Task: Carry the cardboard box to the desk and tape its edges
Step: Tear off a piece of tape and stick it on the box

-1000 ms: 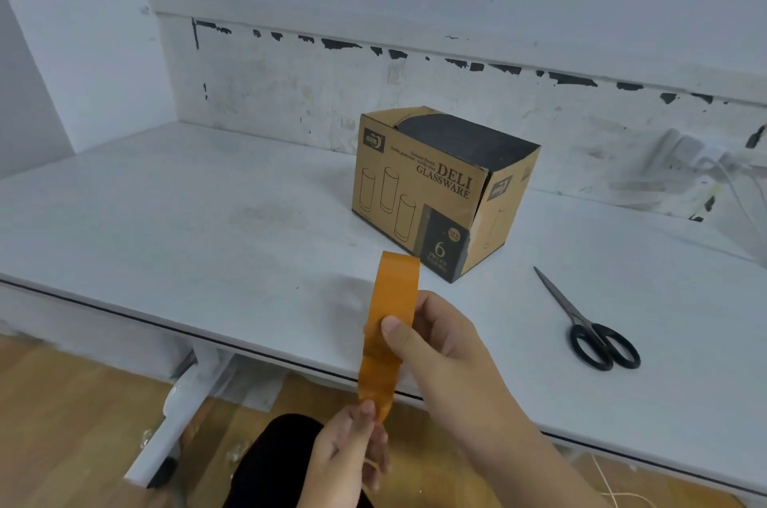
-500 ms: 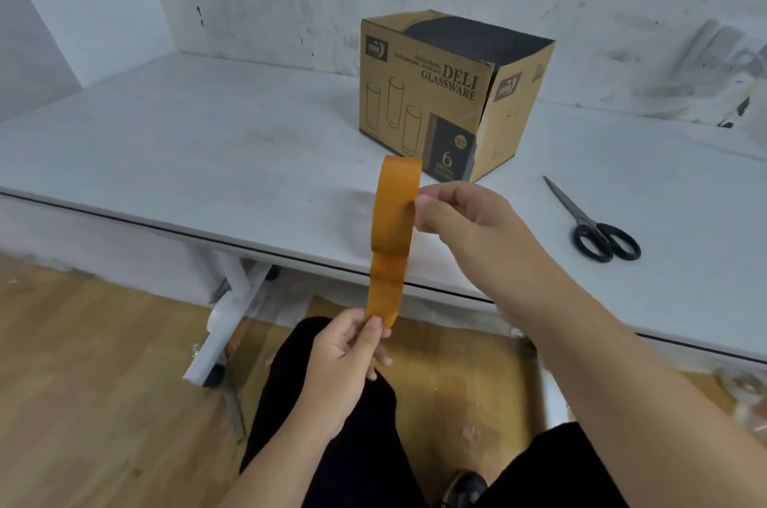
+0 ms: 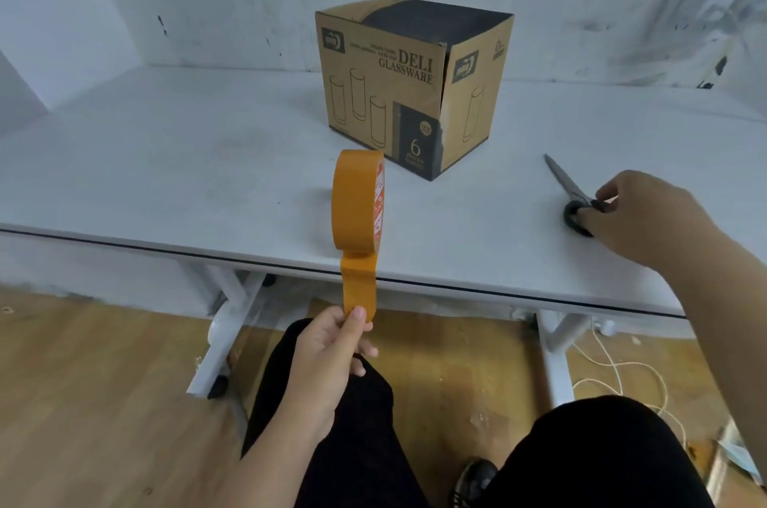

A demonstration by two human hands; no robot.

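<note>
A brown cardboard box (image 3: pixel 398 92) printed "DELI GLASSWARE" stands on the white desk (image 3: pixel 166 175) near the back wall. An orange tape roll (image 3: pixel 357 202) stands on edge at the desk's front, with a pulled strip hanging down over the edge. My left hand (image 3: pixel 332 350) pinches the free end of that strip below the desk edge. My right hand (image 3: pixel 647 217) is on the desk to the right, its fingers curled round the handles of the black scissors (image 3: pixel 575 196), whose blades point toward the box.
The desk's white legs (image 3: pixel 224 325) and a white cable (image 3: pixel 622 366) lie on the wooden floor below. My knees in black trousers are under the front edge. A scuffed white wall rises behind the box.
My right hand let go of the tape roll and moved right to the scissors. The roll now stands on the desk while my left hand keeps the strip's end.
</note>
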